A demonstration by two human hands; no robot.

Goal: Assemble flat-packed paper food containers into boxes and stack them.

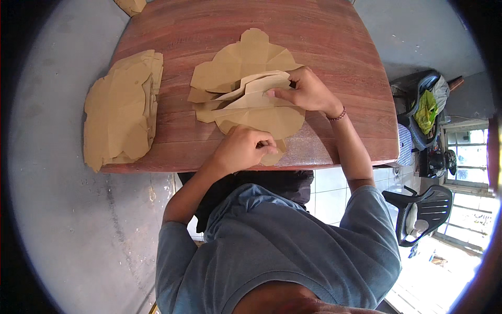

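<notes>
Both hands are working one brown paper cutout (246,89) lying near the table's (334,42) front edge. Left hand (241,149) is curling closed over the sheet's near flap, apparently pinning it against the wood, while the right hand (306,91) is pinching a folded flap, probably to crease it. Farther out, a stack of similar cutouts (123,110) is overhanging the table's left edge.

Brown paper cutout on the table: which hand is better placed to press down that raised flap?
Probably the right hand: its fingertips already rest on the raised flap of the brown paper cutout. The left hand is pinning the near edge by the table rim.
</notes>
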